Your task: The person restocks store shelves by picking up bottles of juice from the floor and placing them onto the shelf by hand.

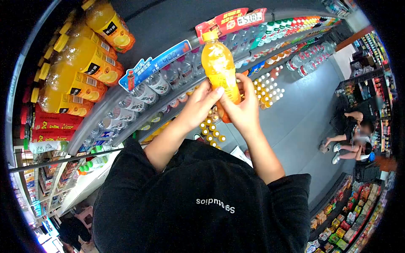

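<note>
An orange juice bottle (219, 63) with a yellow cap is held up in front of my chest, its cap end pointing away from me. My left hand (201, 102) closes on its lower left side, the thumb resting on the label. From the other side my right hand (246, 107) wraps the lower part, fingers curled behind it. Both hands hide part of the bottle's base. Beyond the bottle is a shelf of clear water bottles (155, 85), with a blue price strip (155, 64) and a red price sign (230, 21) along the edge.
Large orange juice bottles (90, 63) fill the upper left, above red packs (55, 126). Several yellow-capped bottles (213, 130) and white-capped ones (270, 90) stand on the grey floor (295, 122). Water packs (310, 59) lie farther off. Two people (352, 135) are low down at the right, near snack shelves (348, 215).
</note>
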Available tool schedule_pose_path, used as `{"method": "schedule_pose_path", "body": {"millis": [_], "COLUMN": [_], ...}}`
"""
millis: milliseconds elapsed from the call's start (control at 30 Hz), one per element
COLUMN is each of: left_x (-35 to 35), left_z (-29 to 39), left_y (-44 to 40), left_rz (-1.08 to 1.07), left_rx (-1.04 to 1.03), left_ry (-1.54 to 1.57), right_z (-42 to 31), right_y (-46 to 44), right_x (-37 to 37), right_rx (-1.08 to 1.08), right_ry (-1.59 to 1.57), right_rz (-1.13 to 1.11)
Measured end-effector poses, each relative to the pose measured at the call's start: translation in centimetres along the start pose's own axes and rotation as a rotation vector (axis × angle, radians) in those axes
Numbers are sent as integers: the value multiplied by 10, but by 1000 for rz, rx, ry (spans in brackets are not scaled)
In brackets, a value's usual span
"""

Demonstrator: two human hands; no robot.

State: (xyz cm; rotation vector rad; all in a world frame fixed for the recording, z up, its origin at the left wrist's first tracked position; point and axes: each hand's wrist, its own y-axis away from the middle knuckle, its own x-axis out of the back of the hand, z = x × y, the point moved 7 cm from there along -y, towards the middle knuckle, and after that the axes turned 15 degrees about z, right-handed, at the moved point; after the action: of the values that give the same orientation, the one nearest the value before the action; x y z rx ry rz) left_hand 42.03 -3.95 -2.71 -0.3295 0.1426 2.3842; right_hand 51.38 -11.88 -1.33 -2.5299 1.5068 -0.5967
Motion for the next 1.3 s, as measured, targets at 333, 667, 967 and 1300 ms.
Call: {"method": "schedule_pose_path", "body": {"millis": [333, 667, 967, 1300], "left_x": [7, -15, -30, 15], "left_z": [-1, 9, 15, 105], "left_y": [-22, -27, -23, -8], "left_rz": [51, -346, -246, 490], "left_rx": [47, 179, 124, -621], "left_ry": [324, 594, 367, -120], "right_z": [-49, -28, -29, -142], "right_y": [-10, -50, -71, -106], "right_x": [-11, 3, -8, -38], "right_rx": [334, -178, -172, 342], "right_ry": [174, -388, -487, -625], "right_rz": [-70, -294, -707, -791]}}
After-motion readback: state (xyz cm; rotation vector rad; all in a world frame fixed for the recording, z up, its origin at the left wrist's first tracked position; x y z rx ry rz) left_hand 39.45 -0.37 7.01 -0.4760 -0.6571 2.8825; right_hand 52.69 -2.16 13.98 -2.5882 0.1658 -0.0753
